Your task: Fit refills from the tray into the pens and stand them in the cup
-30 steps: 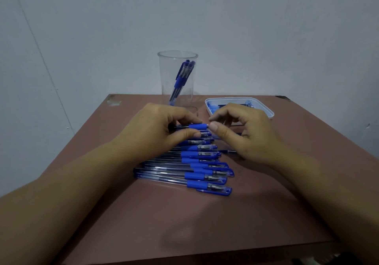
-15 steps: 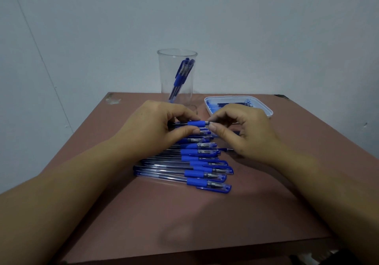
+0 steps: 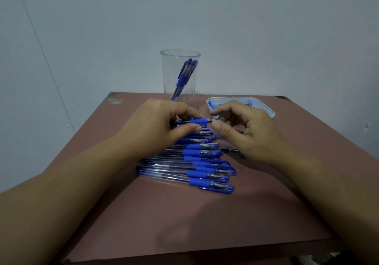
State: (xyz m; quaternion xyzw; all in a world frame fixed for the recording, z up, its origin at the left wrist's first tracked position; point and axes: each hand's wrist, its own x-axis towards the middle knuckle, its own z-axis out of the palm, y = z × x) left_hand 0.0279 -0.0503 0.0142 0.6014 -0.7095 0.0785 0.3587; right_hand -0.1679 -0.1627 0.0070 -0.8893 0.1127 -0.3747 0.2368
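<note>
My left hand (image 3: 162,129) grips a blue-gripped pen (image 3: 198,121) by its barrel, held level above the row of pens. The thumb and forefinger of my right hand (image 3: 246,131) curl round that pen's tip end; whether they squeeze it is hard to see. Behind the hands stands a clear cup (image 3: 180,74) with two or three blue pens leaning in it. The white tray (image 3: 268,111) sits at the back right, its contents mostly hidden by my right hand.
Several capped blue pens (image 3: 205,166) lie side by side in a row on the brown table (image 3: 184,213). A small dark piece (image 3: 232,151) lies under my right hand. A plain wall rises behind the table's far edge.
Both hands stay at the same pen. My right forefinger has lifted slightly off the tip end, leaving a small gap.
</note>
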